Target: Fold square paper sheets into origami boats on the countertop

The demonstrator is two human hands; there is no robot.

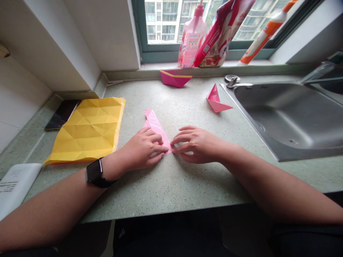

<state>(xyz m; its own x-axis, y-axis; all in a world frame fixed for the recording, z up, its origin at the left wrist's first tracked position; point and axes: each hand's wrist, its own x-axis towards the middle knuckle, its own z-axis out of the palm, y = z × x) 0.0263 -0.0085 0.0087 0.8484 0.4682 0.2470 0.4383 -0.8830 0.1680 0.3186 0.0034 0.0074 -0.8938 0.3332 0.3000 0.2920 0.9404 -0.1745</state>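
While the left hand (142, 150) and right hand (197, 144) meet almost fingertip to fingertip, both press on the lower end of a narrow folded strip of pink paper (155, 126), flat on the counter between them. A slip of either hand could skew the crease, since only fingertip pressure seems to hold the thin layers. The speckled green countertop (171, 189) carries a creased yellow paper sheet (88, 130) at left, a magenta paper boat (175, 78) and a pink paper boat (217, 100) ahead, and a steel sink (284, 117) at right, beneath a window (171, 21).

Origami boat (215, 101) left of sink (284, 117)
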